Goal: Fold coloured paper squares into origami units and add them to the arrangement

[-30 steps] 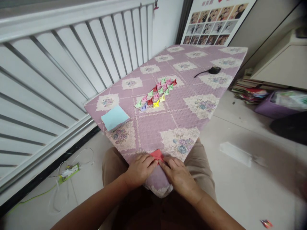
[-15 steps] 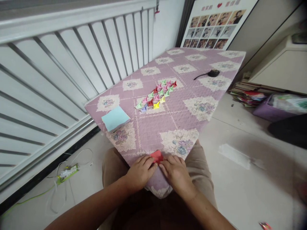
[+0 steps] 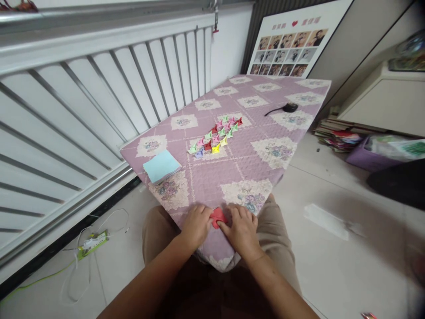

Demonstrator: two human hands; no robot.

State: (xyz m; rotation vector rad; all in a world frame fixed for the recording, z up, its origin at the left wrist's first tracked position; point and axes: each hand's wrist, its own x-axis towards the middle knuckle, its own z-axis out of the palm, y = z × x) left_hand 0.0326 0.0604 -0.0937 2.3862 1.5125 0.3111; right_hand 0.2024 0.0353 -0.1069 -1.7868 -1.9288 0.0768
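A small piece of folded red paper [image 3: 218,215] lies at the near corner of the cloth-covered table [image 3: 212,181]. From its left side my left hand [image 3: 198,225] grips the paper's edge, fingers closed. My right hand [image 3: 241,228] holds the opposite side, its thumb pressed on the paper. Farther up the table stand several small folded paper pieces [image 3: 215,138] in rows, coloured green, pink, red, yellow and blue. To their left lies a stack of square paper [image 3: 161,166] with a light blue sheet on top.
A black object with a thin tail [image 3: 290,107] lies toward the far right of the table. A white radiator [image 3: 99,102] runs along the left. On the floor are a power strip [image 3: 94,243] and a purple bin [image 3: 368,153]. A photo board [image 3: 292,42] leans behind.
My hands have shifted on the red paper, and the right thumb now lies across it. The paper's outline looks different. The view has tilted slightly; the other paper pieces stay in place.
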